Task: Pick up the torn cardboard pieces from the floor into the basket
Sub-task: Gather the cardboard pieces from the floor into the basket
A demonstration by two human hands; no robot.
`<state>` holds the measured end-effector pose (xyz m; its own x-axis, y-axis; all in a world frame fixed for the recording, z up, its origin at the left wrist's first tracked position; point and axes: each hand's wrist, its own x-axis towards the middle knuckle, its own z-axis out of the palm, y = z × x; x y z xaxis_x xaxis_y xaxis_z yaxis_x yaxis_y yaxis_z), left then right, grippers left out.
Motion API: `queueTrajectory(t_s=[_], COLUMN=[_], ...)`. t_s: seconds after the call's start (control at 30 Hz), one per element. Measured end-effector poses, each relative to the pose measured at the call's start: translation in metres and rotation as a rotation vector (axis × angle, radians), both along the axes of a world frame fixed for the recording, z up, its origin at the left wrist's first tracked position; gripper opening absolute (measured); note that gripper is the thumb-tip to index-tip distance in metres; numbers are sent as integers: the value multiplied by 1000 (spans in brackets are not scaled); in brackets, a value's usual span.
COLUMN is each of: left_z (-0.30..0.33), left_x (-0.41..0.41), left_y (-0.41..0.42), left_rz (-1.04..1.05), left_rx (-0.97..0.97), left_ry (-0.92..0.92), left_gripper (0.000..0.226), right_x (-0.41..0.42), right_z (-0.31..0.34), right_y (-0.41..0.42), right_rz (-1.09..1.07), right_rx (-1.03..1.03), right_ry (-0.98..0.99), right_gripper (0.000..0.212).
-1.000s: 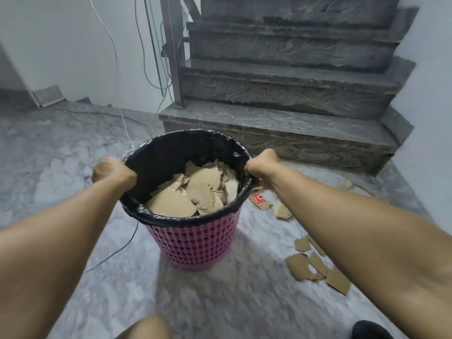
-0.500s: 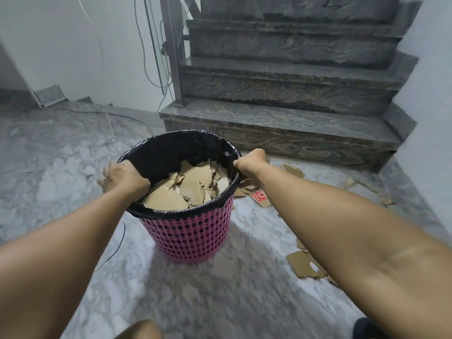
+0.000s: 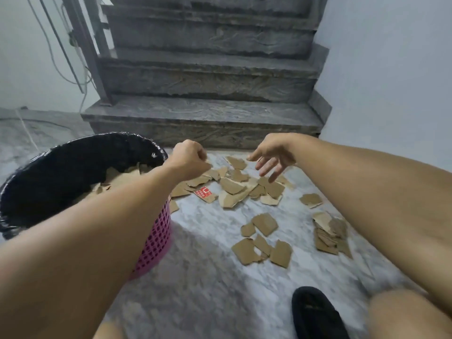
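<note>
Your right hand (image 3: 274, 156) was wide open, fingers spread and pointing down, hovering just over the far side of the pile and gripping nothing. Your left hand (image 3: 189, 159) was curled up loosely with the fingertips tucked under; couldn't tell if it had pinched a scrap or was just closed on air, since the fingers hid whatever was there.

The torn cardboard pieces (image 3: 234, 187) were scattered on the floor (image 3: 208, 285) right below and between both hands, thickest at the foot of the stairs (image 3: 208, 113). One scrap with a red printed label (image 3: 204, 192) sat near your left wrist. A smaller cluster (image 3: 263, 241) lay closer to you, and a little stack (image 3: 330, 234) was tucked beside your right forearm.

The basket (image 3: 156, 238) stood to the left under your left forearm: pink plastic lattice wall, crinkly black liner (image 3: 61, 167) folded over the rim, already holding brown scraps.

Cardboard was flat, matte brown with ragged edges. Floor was pale grey marble, steps a darker veined stone. Your black slipper (image 3: 315, 314) poked in at the bottom.
</note>
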<state>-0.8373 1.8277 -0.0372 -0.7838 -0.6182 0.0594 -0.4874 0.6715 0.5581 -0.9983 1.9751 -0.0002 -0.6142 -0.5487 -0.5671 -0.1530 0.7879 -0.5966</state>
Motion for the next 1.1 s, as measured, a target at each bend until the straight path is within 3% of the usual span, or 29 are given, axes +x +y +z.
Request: queueTrajectory(t_s=[0.2,0.4,0.5,0.6,0.73,0.83,0.97,1.03,1.1], left_z=[-47,-135,-186,-235,-276,-290,-293,-291,-290], left_x=[-71,-110,-112,-106,-93,-88,-98,-106,-113], left_y=[58,98,109,119,131,133,124,118,114], left_rz=[-187,-288,-307,-271,-213,-151,-94,-97,-110], left_rx=[95,168,105,54,27,7,-37,-22,-15], left_ry=[-261,-542,-689,-787,-787,-729,-759,-734,-697], left_gripper=[20,61,64,59,72,80,85,87,93], right_x=[-61,-97,-94,-75,-50,-44,-64,-78,-88], right_z=[-48,-138,-193,-242,-295,-315,-314,-305,-300], right_y=[74,125,133,129,123,124,119,109,96], right_rz=[-119,-118,-4,216,430,446,371,422,501], right_rx=[70,201,256,316,366,405,352,341,352], right_ry=[-53,-58,43,116,314,371,337,433,500], right_gripper=[43,35,40,55,93,81,32,32,45])
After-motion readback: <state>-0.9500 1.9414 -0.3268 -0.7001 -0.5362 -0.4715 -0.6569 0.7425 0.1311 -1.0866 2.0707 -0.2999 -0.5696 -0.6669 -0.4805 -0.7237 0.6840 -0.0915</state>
